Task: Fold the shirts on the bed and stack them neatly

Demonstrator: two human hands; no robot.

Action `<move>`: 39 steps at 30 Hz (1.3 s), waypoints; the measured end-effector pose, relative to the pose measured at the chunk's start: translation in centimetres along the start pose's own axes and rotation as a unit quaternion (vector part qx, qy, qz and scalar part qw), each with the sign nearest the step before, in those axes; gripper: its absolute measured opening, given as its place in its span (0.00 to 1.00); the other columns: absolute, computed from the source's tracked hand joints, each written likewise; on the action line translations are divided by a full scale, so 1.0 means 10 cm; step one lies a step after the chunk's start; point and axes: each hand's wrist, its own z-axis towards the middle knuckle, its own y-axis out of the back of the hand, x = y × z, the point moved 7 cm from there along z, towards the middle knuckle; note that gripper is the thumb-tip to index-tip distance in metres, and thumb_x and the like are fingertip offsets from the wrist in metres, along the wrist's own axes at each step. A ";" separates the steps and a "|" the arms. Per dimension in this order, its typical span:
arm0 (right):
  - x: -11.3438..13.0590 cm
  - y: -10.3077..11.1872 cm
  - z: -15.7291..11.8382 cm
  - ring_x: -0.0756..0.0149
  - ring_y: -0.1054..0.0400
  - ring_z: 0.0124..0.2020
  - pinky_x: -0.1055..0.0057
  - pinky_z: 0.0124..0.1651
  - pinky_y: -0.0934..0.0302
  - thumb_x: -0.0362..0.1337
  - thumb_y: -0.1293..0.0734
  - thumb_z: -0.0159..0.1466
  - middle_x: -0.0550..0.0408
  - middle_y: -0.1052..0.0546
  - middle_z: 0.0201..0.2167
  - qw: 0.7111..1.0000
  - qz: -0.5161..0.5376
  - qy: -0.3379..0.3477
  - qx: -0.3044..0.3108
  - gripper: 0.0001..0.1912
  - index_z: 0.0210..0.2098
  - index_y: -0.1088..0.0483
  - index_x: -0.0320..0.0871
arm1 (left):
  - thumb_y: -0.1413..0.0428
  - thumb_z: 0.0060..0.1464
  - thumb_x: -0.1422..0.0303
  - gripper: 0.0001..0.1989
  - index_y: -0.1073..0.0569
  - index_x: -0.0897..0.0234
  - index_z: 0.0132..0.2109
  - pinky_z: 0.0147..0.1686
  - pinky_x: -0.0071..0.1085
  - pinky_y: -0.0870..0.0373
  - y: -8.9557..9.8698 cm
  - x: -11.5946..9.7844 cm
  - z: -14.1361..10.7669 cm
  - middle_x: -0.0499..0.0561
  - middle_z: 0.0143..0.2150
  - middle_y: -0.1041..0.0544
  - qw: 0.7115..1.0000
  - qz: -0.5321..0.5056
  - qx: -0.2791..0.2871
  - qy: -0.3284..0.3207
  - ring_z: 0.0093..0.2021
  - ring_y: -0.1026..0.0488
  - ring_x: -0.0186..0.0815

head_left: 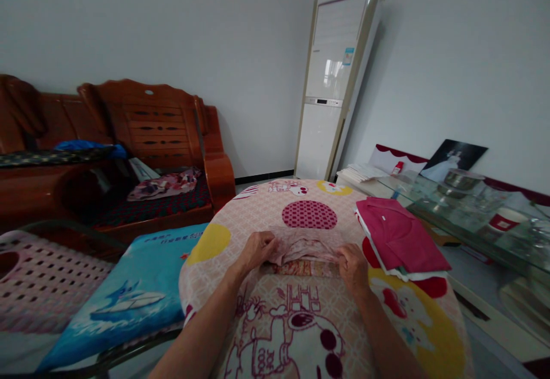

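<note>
A pale pink patterned garment (305, 243) lies on the round table (244, 218), which has a printed cloth with cartoon figures. My left hand (260, 248) pinches the garment's left side and my right hand (353, 267) grips its right side. Between the hands its near edge is gathered and curved, and a reddish-brown patterned strip (307, 268) shows just below it. To the right of my right hand, a folded dark pink garment (399, 233) rests on white cloth near the table's edge.
At the left are a wooden sofa (150, 127) with clothes on it, a blue cushion (137, 299) and a pink woven chair (47, 281). A glass-topped cabinet (464, 218) with bowls stands right. Behind is a tall white air conditioner (330, 81).
</note>
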 end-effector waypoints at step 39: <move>0.52 -0.30 -0.16 0.61 0.38 0.36 0.64 0.42 0.41 0.23 0.40 0.54 0.54 0.33 0.27 0.991 -0.058 0.106 0.065 0.11 0.24 0.35 0.44 | 0.43 0.53 0.69 0.12 0.21 0.60 0.45 0.53 0.33 0.34 -0.28 0.27 -0.05 0.52 0.48 0.22 0.999 -0.037 0.015 -0.035 0.50 0.28 0.37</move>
